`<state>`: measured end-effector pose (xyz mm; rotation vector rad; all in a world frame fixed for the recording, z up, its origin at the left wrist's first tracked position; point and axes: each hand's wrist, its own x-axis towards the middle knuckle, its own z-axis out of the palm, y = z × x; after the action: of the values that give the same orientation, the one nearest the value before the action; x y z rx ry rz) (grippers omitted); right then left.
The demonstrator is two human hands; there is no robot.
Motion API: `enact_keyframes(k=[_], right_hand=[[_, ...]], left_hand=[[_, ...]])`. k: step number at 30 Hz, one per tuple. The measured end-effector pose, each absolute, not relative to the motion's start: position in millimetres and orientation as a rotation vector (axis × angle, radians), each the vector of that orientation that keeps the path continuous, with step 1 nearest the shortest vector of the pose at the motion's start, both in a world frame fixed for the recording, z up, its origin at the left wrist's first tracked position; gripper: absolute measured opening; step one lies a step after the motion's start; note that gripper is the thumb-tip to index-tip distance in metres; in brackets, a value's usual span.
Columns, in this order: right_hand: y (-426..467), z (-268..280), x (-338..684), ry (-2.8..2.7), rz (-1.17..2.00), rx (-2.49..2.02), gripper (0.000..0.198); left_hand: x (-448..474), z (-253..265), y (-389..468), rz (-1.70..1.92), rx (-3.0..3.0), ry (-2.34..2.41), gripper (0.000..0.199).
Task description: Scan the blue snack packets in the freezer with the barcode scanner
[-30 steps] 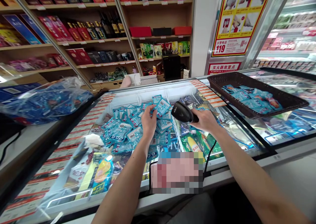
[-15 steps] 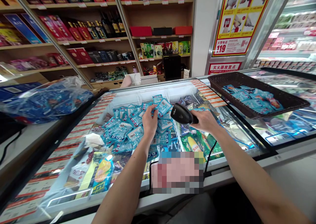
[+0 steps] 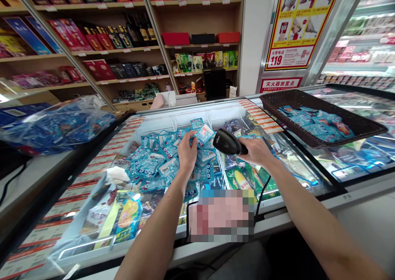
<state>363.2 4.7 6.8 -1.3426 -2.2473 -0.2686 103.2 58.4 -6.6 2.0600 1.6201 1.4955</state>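
Between its thumb and fingers, my left hand (image 3: 187, 150) pinches a small blue packet (image 3: 205, 133) at its left edge, above a heap of similar blue packets (image 3: 151, 163) in the chest freezer. A reddish glow lies on the held packet's label. My right hand (image 3: 256, 150) is wrapped round the handle of a black barcode scanner (image 3: 227, 142). The scanner's head points left at the packet, a short gap apart. Its black cable (image 3: 261, 195) hangs from below my right hand toward the freezer's front edge.
A brown woven basket (image 3: 367, 128) holding more blue packets stands on the freezer at the right. At the left lies a clear plastic bag (image 3: 61, 121) of blue packets. A white wire divider (image 3: 221, 169) splits the freezer. Stocked shelves (image 3: 123, 52) line the back.
A reddish light now shows on the held packet's label, which was plain before. Both hands and the scanner have hardly moved.
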Motion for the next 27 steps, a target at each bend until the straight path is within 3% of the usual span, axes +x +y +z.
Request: enact_keyframes(k=[7,17,23,27], right_hand=[[6,5,364,-2.219,-0.291,-1.388,0.035],[14,10,377,-1.751,-0.386,-1.896,0.040],[17,7,380,-1.696,-0.361,-1.954,0.043],[17,7,378,-1.711,-0.346,-1.964,0.044]], left_hand=[[104,-7,58,1.497,2.060,1.636,0.029],[79,-9,70,1.642,2.001,1.865,0.034],[82,-3,63,1.534,2.177,2.040,0.040],[103,3,51,1.239,2.576,1.681,0.044]])
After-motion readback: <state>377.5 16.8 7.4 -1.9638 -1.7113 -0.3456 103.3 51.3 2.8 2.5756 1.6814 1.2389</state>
